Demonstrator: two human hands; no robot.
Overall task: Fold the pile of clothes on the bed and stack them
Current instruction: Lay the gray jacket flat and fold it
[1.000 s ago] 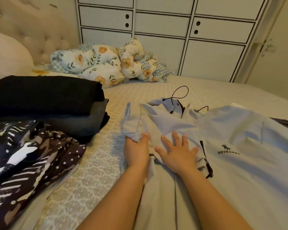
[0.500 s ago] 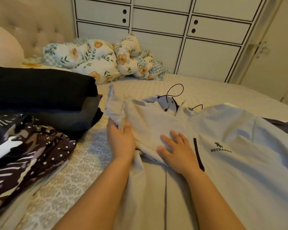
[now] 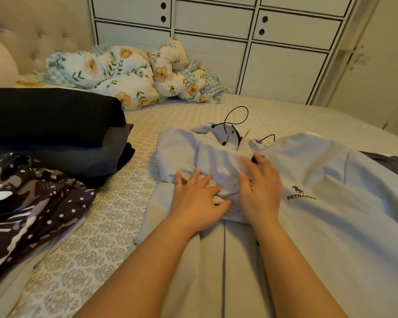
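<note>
A light grey hooded jacket (image 3: 331,214) with a small horse logo lies spread on the bed (image 3: 115,216) in front of me. Its left sleeve is folded in over the chest, below the hood and black drawstrings (image 3: 236,117). My left hand (image 3: 197,199) lies flat on the folded sleeve with fingers spread. My right hand (image 3: 260,187) presses flat on the fabric beside it, fingers straight, near the zipper. A stack of folded dark clothes (image 3: 53,131) sits at the left, black on top of grey.
A dark patterned cloth (image 3: 32,203) with dots and stripes lies at the front left. A crumpled floral quilt (image 3: 129,72) sits by the padded headboard (image 3: 32,26). White cupboards (image 3: 239,42) stand behind the bed. A dark garment (image 3: 391,160) peeks out at the far right.
My left hand let go of the raised sleeve end and laid it down over the chest. Both hands now press flat on the fold, the right one moved up toward the collar.
</note>
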